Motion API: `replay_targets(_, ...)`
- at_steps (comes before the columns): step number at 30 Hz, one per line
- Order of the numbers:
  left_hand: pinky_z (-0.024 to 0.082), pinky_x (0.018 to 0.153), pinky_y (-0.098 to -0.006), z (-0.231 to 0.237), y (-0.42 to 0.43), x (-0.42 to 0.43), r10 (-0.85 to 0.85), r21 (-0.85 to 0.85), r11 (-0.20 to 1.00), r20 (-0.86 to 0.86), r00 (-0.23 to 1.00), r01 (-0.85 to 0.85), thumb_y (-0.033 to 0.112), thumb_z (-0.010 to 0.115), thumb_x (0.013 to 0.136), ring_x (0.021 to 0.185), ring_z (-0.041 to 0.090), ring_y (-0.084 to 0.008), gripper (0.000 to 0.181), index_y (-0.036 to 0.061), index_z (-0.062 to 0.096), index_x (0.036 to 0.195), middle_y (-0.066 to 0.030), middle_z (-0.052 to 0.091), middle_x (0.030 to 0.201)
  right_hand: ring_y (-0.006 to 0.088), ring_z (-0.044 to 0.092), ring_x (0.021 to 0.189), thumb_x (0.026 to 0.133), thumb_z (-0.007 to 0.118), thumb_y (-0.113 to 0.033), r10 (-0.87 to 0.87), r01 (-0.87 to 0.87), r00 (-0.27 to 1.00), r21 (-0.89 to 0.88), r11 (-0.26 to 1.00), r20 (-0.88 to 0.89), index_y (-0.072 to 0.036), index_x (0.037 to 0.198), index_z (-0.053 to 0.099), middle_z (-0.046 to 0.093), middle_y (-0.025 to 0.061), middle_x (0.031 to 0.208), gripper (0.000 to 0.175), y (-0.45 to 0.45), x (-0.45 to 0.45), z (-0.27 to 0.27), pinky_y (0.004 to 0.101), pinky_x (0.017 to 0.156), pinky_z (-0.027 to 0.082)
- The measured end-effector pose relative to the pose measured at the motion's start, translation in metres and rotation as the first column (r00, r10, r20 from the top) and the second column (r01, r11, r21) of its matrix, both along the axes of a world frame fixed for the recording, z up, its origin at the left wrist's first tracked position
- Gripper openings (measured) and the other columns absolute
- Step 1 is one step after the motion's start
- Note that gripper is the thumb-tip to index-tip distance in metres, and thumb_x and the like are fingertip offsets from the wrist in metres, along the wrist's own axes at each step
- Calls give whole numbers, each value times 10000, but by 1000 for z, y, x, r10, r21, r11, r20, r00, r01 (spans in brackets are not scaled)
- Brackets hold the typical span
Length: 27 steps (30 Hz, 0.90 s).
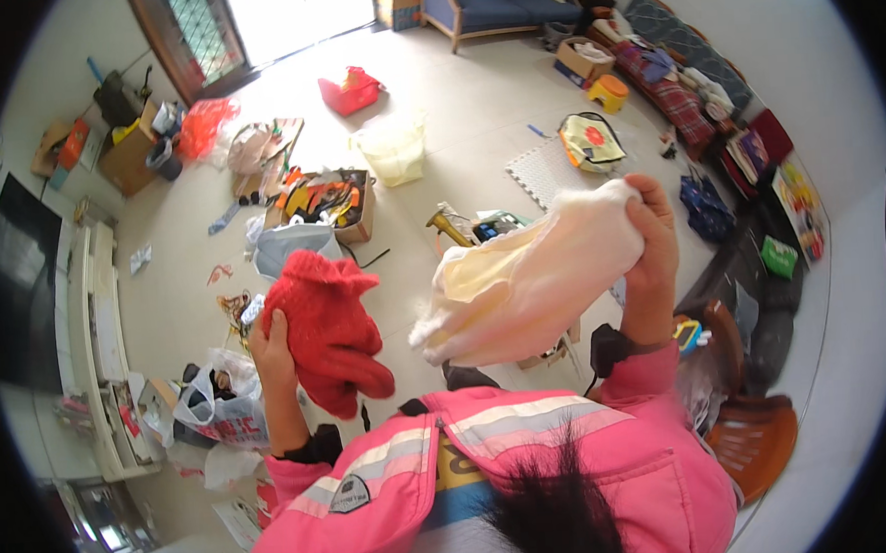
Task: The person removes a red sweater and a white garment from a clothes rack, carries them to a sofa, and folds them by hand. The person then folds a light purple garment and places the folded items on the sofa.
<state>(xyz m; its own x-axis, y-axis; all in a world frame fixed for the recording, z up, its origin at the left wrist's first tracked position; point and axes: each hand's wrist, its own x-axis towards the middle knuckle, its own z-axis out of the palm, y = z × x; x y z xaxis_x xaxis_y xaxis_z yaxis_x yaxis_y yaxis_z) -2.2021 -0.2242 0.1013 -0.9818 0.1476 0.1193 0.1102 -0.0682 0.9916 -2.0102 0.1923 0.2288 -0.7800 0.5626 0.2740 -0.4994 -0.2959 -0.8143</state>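
My left hand (273, 354) grips the side of a red knitted glove (329, 327), whose finger-like parts hang down in front of my chest. Raised at the right, my right hand (655, 228) pinches one end of a pale pink and white soft cloth item (526, 280), perhaps a small garment. The cloth stretches down and leftward, with a fuzzy white edge and an opening with a cream inside. The two items hang apart from each other above the floor. Most fingers of my right hand are hidden behind the cloth.
A cardboard box of tools and straps (357, 213), a translucent yellowish bin (395, 155) and a red bag (351, 92) stand ahead. At left lies a filled plastic bag (221, 408). A yellow stool (608, 93), a backpack (592, 142) and a wooden chair (756, 440) are to the right.
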Motion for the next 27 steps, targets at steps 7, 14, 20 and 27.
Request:
replay_targets(7,433,953,-323,1,39,-143,314,-111,944,26,949,-310,201,545,967,1039,578,-191,368,-63,581,1221,-131,635,1148,195,643,917,858,605,0,161,-162,987,-17,987,-8,-31,1142,598,639,105,1038,286,88,-224,3,315,824,531)
replay_targets(14,469,917,-308,1,73,-293,354,188,917,23,935,-351,193,541,976,1004,600,-171,316,-24,594,1201,-98,645,1122,217,633,972,876,581,-13,67,-56,990,90,994,-125,-29,1188,568,625,98,1074,313,145,-432,52,342,854,534)
replay_targets(20,497,862,-297,11,159,-449,96,257,959,91,991,-116,163,534,980,944,620,-156,266,-12,611,1165,-85,659,1078,222,641,980,924,548,-1,-120,124,976,12,992,-181,-36,1233,555,636,106,1094,312,246,-540,69,354,872,541)
replay_targets(27,501,845,-281,30,316,-593,-155,210,968,48,987,141,155,539,979,934,618,-135,240,-12,628,1127,-69,666,1044,230,635,1011,924,552,2,-459,459,888,-13,888,-36,-38,1207,580,637,121,1127,287,384,-559,36,359,884,541)
